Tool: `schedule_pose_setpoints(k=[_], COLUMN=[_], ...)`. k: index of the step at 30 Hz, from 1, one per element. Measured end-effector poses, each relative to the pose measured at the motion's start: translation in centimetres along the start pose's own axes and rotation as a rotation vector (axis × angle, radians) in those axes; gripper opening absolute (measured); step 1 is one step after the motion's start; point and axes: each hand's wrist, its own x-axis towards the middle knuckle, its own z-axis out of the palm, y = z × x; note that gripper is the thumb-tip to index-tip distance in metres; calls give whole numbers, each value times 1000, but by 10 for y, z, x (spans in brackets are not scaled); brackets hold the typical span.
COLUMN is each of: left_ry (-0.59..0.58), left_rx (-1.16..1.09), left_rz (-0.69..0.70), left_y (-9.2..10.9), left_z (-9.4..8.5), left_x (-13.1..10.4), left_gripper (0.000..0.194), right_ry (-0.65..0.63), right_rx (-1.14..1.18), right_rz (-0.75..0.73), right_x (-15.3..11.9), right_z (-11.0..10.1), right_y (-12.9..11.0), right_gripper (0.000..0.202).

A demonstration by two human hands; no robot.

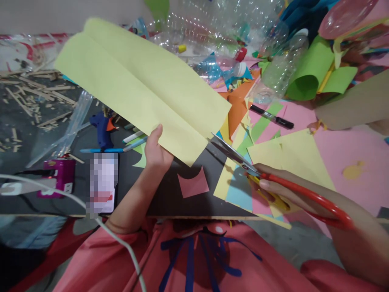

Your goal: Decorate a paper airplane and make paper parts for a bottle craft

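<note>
My left hand (158, 152) grips the lower edge of a large pale-yellow paper sheet (146, 85), thumb on top and fingers underneath. A lengthwise crease runs along the sheet, which is raised over the table. In my right hand (269, 182) is a pair of scissors (234, 152) with red and yellow handles. The blades point to the upper left, and their tips are at the sheet's right edge; I cannot tell whether they bite into it. On the dark table below lies a small pink paper piece (193, 182) with a curved notch.
Coloured paper scraps (240, 182) and a black marker (272, 117) lie to the right. Clear plastic bottles (212, 69) crowd the back. At left are a blue glue gun (103, 129), a phone (103, 182), a purple power block (60, 176), a white cable (100, 221) and wood sticks (39, 99).
</note>
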Motion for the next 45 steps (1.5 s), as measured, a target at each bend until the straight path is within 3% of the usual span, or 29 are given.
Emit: schedule_pose_setpoints(k=[3, 7, 16, 26, 33, 39, 45], left_ry=[4, 22, 63, 114, 97, 75, 59], left_rx=[-30, -84, -68, -133, -170, -164, -138], left_rz=[39, 59, -18, -133, -162, -170, -182], left_y=[2, 5, 5, 5, 6, 6, 6], left_z=[0, 1, 4, 7, 8, 8, 6], left_x=[1, 3, -1, -3, -4, -5, -4], left_gripper=[25, 25, 25, 27, 30, 33, 32], right_ry=[-132, -172, -149, -206, -176, -299, -283], right_rx=[-27, -15, -12, -28, -5, -58, -62], right_rz=[46, 35, 62, 42, 62, 61, 54], right_x=[4, 2, 3, 8, 10, 16, 16], right_z=[-7, -11, -1, 12, 15, 11, 13], right_y=[11, 13, 13, 0, -3, -4, -3], right_gripper=[33, 37, 41, 43, 39, 43, 44])
